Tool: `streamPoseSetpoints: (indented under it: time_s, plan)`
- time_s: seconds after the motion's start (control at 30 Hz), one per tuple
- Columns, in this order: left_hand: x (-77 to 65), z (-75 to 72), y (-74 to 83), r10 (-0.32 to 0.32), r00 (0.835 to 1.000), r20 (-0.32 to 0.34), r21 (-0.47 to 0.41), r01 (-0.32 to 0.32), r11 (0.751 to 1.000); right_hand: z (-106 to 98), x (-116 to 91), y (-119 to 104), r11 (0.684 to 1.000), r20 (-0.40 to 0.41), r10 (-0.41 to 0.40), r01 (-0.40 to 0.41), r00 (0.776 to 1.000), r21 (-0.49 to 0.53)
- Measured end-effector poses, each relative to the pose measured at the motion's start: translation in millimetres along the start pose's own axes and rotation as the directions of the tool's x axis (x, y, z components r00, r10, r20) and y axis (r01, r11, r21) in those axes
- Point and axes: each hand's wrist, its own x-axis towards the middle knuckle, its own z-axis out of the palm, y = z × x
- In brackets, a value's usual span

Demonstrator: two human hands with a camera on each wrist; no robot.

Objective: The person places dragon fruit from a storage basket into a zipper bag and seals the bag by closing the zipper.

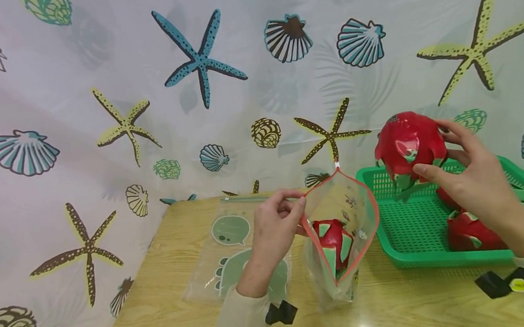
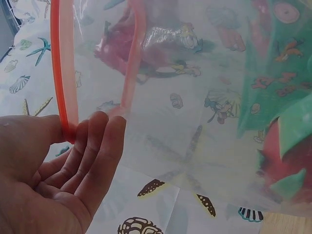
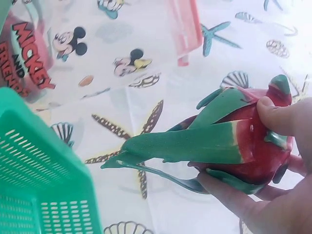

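My right hand (image 1: pixel 477 179) grips a red dragon fruit (image 1: pixel 408 143) with green leafy scales, raised above the near left part of a green plastic basket (image 1: pixel 414 259). In the right wrist view, long green scales of the dragon fruit (image 3: pixel 253 141) point away from the palm. My left hand (image 1: pixel 278 233) pinches the orange-edged mouth of a clear zip bag (image 1: pixel 360 197), which gapes wide. Inside the bag lies another dragon fruit (image 1: pixel 333 244). In the left wrist view, thumb and fingers hold the bag's orange zip strip (image 2: pixel 68 97).
More dragon fruit (image 1: pixel 474 232) lie in the basket's right side, partly behind my right forearm. A flat clear bag with green cartoon prints (image 1: pixel 230 231) lies left of the standing bag on the wooden table (image 1: pixel 148 298). A sea-print curtain (image 1: pixel 240 109) hangs behind.
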Motion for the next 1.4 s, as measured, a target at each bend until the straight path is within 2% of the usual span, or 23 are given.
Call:
streamPoseSetpoints:
  time_s: [0.37,0.67,0.73,0.8,0.87,0.93,1.1,1.2,1.27,1.4]
  plan:
    - [-0.7,-1.1,-1.8,0.006,1.000,0.000,-0.003,-0.006,1.000,1,-3,-32,0.988,-0.074,-0.130,0.135,0.989,0.080]
    - [-1.0,1.3,-2.5,0.011,1.000,-0.012,-0.011,-0.011,1.000,-2,-9,-58,0.947,-0.132,-0.207,0.232,0.969,0.221]
    - [-1.1,1.6,-2.4,0.013,1.000,-0.017,-0.010,-0.013,1.000,-2,-10,-64,0.922,-0.141,-0.220,0.253,0.965,0.294]
    - [-1.3,2.0,-2.3,0.011,1.000,-0.020,-0.010,-0.011,1.000,-3,-11,-69,0.871,-0.149,-0.235,0.277,0.960,0.406]
    - [-1.4,2.5,-2.7,0.004,1.000,-0.021,-0.010,-0.005,1.000,-3,-12,-73,0.807,-0.152,-0.246,0.289,0.957,0.515]
    - [-1.1,3.4,-3.3,-0.003,1.000,-0.020,-0.009,0.003,1.000,-3,-14,-77,0.766,-0.154,-0.251,0.294,0.955,0.571]
    - [-0.6,5.5,-3.1,-0.018,1.000,-0.021,0.006,0.018,1.000,-2,-19,-83,0.737,-0.187,-0.274,0.331,0.943,0.589]
    - [-0.8,6.0,-2.0,-0.018,1.000,-0.022,0.008,0.018,1.000,0,-21,-84,0.671,-0.195,-0.306,0.356,0.932,0.650]
    - [-1.2,6.3,-1.3,-0.013,1.000,-0.023,0.004,0.013,1.000,3,-23,-84,0.648,-0.174,-0.315,0.345,0.933,0.679]
    - [-1.9,7.9,-1.3,-0.008,1.000,-0.014,-0.015,0.007,1.000,10,-29,-81,0.649,-0.100,-0.308,0.286,0.946,0.705]
